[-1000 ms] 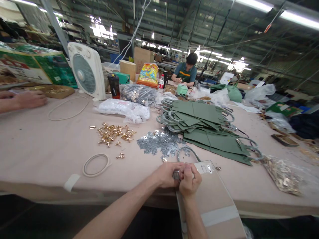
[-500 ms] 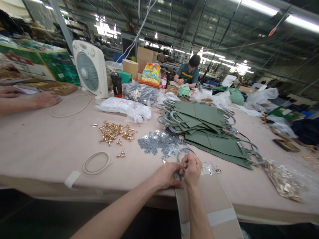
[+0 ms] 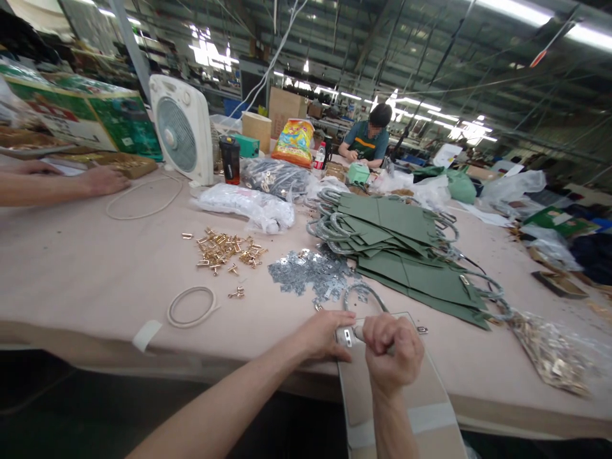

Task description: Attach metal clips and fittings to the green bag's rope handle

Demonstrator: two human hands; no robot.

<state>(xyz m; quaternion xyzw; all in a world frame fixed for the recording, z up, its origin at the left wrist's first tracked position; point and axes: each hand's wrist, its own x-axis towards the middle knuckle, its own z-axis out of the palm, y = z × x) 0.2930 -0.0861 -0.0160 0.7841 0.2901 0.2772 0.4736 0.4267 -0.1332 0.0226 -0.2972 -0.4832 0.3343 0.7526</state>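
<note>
A long tan panel [image 3: 425, 376] with a pale strip across it lies over the table's front edge. At its upper left corner my left hand [image 3: 322, 335] grips it, thumb and fingers on either side of a small silver metal plate [image 3: 348, 338]. My right hand [image 3: 394, 347] is closed in a fist above the panel, just right of the plate. What it holds is mostly hidden; a pale end pokes out toward the plate. A grey cord handle [image 3: 366, 287] loops out behind the panel's top edge.
Silver plates [image 3: 310, 274] and gold fasteners [image 3: 224, 248] lie in loose piles. Green handled panels [image 3: 401, 242] are stacked behind my hands. A coiled strip [image 3: 191, 306], a fan [image 3: 182, 131] and a bag of metal parts [image 3: 549, 354] also occupy the table. Another person's hand [image 3: 108, 180] rests at left.
My right hand has moved right and turned into a fist, away from my left hand. The silver plate between them now shows. My left hand stays at the panel's corner.
</note>
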